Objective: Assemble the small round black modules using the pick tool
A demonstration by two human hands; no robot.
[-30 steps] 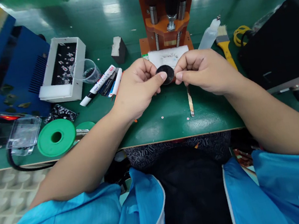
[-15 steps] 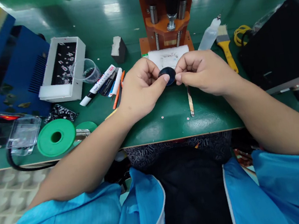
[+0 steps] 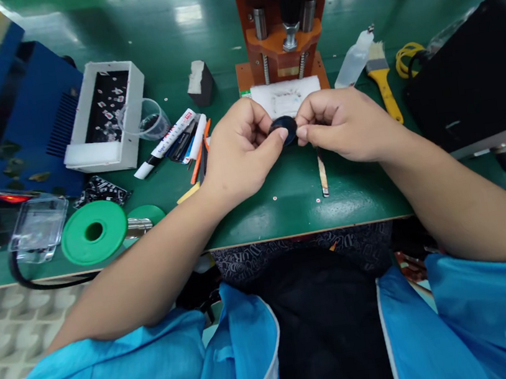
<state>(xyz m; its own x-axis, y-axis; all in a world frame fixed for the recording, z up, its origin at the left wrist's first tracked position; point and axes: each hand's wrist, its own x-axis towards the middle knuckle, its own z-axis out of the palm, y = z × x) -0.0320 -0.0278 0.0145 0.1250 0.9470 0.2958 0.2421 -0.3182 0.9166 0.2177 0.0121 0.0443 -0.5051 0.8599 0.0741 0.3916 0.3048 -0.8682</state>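
Between my two hands is a small round black disc [image 3: 284, 128], held above the bench in front of the press. My left hand [image 3: 247, 146] pinches its left side, thumb on top and fingers curled beneath. At its right edge, the thumb and forefinger of my right hand [image 3: 340, 124] press together; whether they grip the disc or something tiny at its rim I cannot make out. Just behind the disc lies a white pad [image 3: 285, 94] with dark smudges, at the foot of the orange press [image 3: 283, 41]. Below my right hand a thin strip [image 3: 323, 176] rests on the bench.
Left of my hands are markers [image 3: 174, 134], a clear cup [image 3: 151, 119], a white tray of small parts [image 3: 135, 115] and a green solder spool [image 3: 112, 228]. A bottle [image 3: 352, 62], a yellow brush [image 3: 384, 86] and a black box [image 3: 467, 71] stand right. The bench edge runs in front.
My left hand has shifted very slightly, and the disc tilts a little differently. My right hand stays at the disc's right edge, nearly unmoved.
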